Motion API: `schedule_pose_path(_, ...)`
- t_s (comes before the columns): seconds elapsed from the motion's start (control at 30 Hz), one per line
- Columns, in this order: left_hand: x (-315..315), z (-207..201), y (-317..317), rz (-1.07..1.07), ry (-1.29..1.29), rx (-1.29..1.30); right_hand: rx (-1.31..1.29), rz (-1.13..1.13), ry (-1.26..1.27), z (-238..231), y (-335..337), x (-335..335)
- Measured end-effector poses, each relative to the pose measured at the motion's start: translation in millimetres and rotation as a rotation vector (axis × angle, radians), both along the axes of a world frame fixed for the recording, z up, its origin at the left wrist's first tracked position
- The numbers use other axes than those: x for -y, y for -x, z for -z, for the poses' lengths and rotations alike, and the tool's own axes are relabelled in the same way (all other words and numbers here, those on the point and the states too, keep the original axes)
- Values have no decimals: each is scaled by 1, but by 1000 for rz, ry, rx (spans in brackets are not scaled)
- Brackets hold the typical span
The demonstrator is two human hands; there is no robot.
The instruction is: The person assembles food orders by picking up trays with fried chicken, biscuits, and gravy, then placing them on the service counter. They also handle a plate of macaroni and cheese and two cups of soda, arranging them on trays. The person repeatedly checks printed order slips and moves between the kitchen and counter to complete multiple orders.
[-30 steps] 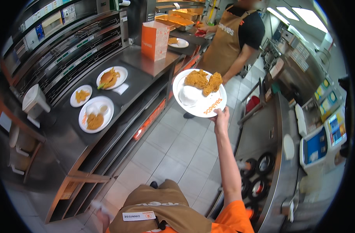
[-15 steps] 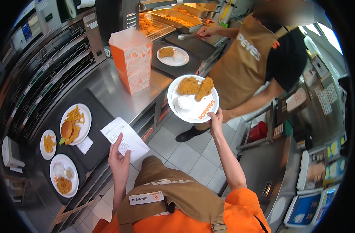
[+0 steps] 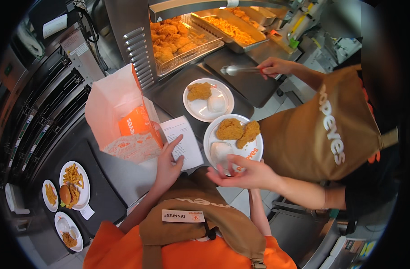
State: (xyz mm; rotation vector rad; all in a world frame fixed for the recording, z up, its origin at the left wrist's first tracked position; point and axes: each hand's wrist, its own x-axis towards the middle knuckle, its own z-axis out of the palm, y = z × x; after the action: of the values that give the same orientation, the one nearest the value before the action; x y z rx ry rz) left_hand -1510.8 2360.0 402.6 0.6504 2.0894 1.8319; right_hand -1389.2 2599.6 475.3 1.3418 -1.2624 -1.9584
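Observation:
My left hand [image 3: 170,162] grips a white printed receipt [image 3: 183,142], its fingers across the sheet, beside a large open orange-and-white paper bag [image 3: 117,107]. Inside the bag an orange packet [image 3: 136,121] shows. A round white plate [image 3: 210,133] is held up in front of me with two pieces of fried chicken [image 3: 230,129] and a white cup [image 3: 220,152]. My right forearm [image 3: 258,208] rises to its near side; the hand itself is mostly hidden behind a co-worker's hand [image 3: 252,174], which reaches across the plate's near edge with fingers spread.
Another plate [image 3: 204,114] with chicken and a white cup rests on a dark tray behind. The co-worker holds tongs [image 3: 240,70] at the right. Baskets of fried chicken [image 3: 169,38] and fries [image 3: 232,30] fill the warmer. A black tray [image 3: 99,188] with several plates lies left.
My view has shifted closer to the counter and warmer. My left hand has brought the receipt up beside the bag. The co-worker's near hand has come over the plate's edge, covering my right hand.

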Motion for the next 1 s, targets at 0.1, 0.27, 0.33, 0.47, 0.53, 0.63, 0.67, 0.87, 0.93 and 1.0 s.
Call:
schedule_pose_path(0.1,-15,-5,14,85,-128,163,-55,10,-82,-2,41,25)
schedule_pose_path(0.27,-25,-32,32,89,-197,271,-157,-69,-123,27,81,31)
schedule_pose_path(0.33,-26,-44,38,91,-215,167,-62,9,39,33,88,29)
schedule_pose_path(0.47,-28,-53,46,68,-195,236,-247,-53,-180,34,93,25)
schedule_pose_path(0.53,-29,-53,47,73,-244,232,-343,-79,-267,34,94,24)
schedule_pose_path(0.63,-28,-53,48,63,-191,250,-339,-41,-229,33,95,19)
schedule_pose_path(0.67,-27,-53,48,65,-169,251,-281,-10,-185,33,95,18)
schedule_pose_path(0.87,-30,-51,54,87,-184,253,-267,42,-150,28,92,14)
schedule_pose_path(0.93,-34,-50,54,67,-163,221,-253,56,-119,25,91,13)
schedule_pose_path(1.0,-37,-49,54,61,-150,199,-275,64,-166,20,90,11)
